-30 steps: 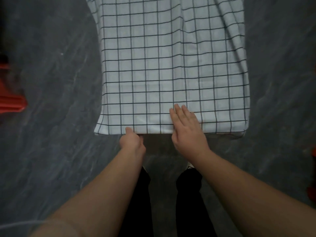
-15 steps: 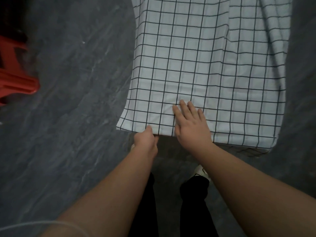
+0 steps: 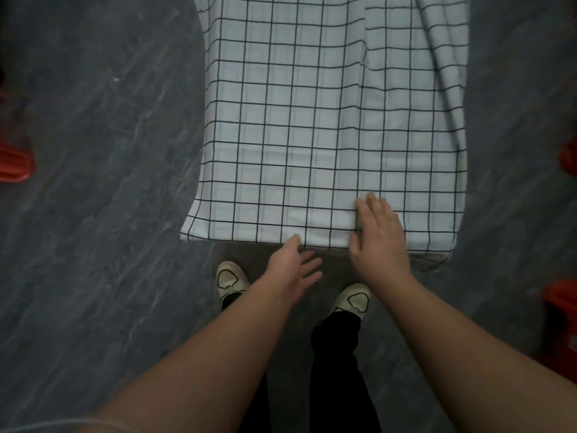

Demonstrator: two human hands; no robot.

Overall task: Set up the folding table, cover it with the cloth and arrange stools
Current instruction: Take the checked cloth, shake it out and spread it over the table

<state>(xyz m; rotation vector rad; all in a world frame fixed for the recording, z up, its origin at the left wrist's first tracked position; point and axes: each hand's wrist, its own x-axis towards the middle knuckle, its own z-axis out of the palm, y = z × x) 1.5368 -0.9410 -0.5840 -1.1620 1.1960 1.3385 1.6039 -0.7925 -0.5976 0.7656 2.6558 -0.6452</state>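
Cloth [image 3: 327, 120] covers my desk; right hand [image 3: 379, 235] flat on the hem, fingers together, left hand [image 3: 292, 265] spread, holding nothing. Creases at right, red stools [image 3: 14, 162] unplaced.

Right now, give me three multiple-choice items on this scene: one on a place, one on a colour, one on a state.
1. Where does the right hand lie?
A. on the cloth's near edge
B. on a stool
C. on the floor

2. What colour are the cloth's grid lines?
A. red
B. black
C. green

3. How is the left hand?
A. clenched in a fist
B. gripping a stool leg
C. open, fingers spread, holding nothing

Key: 1 A, its fingers rest flat on the cloth's near edge. 2 B, dark lines cross white fabric. 3 C, its fingers spread just below the hem.
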